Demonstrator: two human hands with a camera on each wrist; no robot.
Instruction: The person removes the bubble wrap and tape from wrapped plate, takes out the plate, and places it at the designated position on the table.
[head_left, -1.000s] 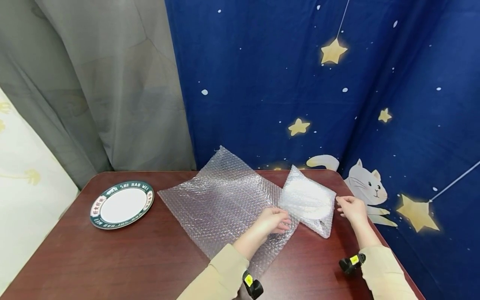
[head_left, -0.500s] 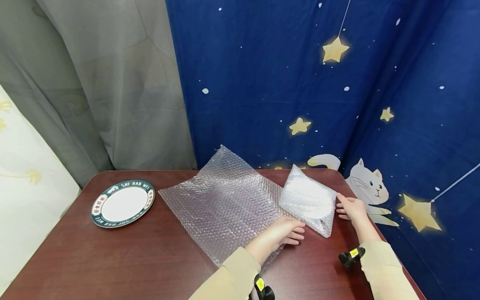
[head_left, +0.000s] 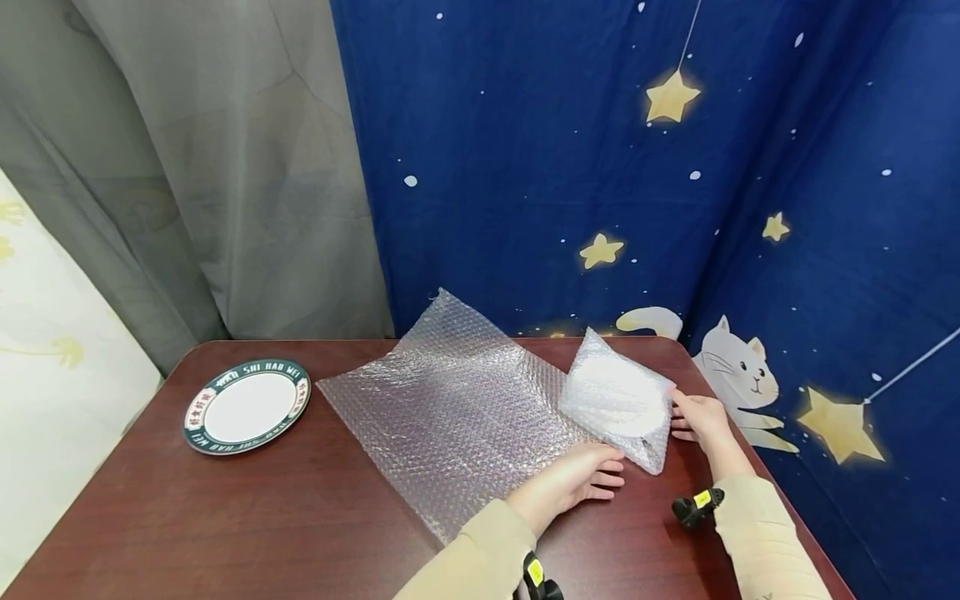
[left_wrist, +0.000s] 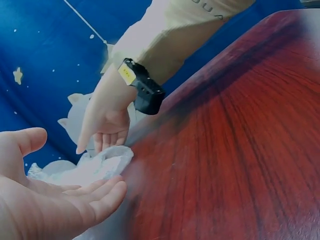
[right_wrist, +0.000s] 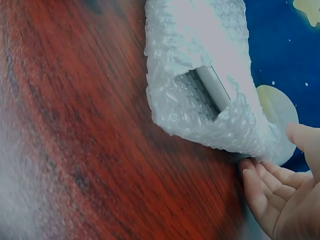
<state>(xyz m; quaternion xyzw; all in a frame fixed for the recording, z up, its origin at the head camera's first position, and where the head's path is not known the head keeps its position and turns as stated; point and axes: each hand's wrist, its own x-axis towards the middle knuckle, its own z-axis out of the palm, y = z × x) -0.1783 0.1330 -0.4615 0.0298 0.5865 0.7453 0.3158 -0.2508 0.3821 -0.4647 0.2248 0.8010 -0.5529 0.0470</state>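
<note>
A bubble-wrapped bundle lies at the right of the table; a white round shape shows through its wrap. A gap in the wrap bares a pale rim in the right wrist view. My right hand is at the bundle's right corner, fingertips touching or just under its edge and thumb raised apart. Beside the near left edge is my left hand, with straight fingers and thumb spread in the left wrist view. Whether those fingers touch the wrap I cannot tell. A flat bubble wrap sheet lies left of the bundle, partly behind my left forearm.
A white plate with a green lettered rim rests at the table's left. The dark red wooden table ends at a blue star-printed curtain and a grey curtain behind.
My left hand has moved right and nearer the front edge, off the sheet's middle toward the bundle, and its fingers have straightened. The right hand has come up to the bundle's corner.
</note>
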